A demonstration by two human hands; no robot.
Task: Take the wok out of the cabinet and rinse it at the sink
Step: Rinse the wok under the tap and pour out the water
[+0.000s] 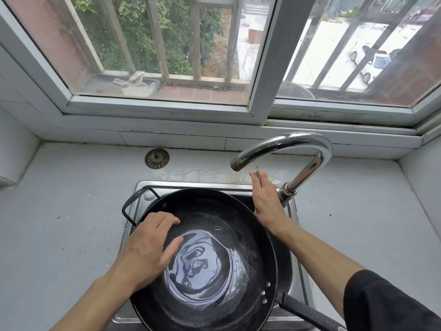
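A black wok (pixel 214 211) sits in the steel sink (pixel 191 185), with a pool of water in its bottom. Its long handle (pixel 307 311) points to the lower right and a loop handle (pixel 133 201) sticks out at the upper left. My left hand (pixel 148 247) rests on the wok's left inner wall, fingers spread. My right hand (pixel 267 201) reaches past the wok's right rim and grips the thin lever (pixel 258 172) of the chrome faucet (pixel 300 149). No water runs from the spout (pixel 235 164).
A grey countertop (pixel 66 223) surrounds the sink. A round drain strainer (pixel 157 158) lies on the counter behind the sink. A barred window (pixel 167 56) spans the back wall, with a metal bowl (pixel 296 90) behind the right pane.
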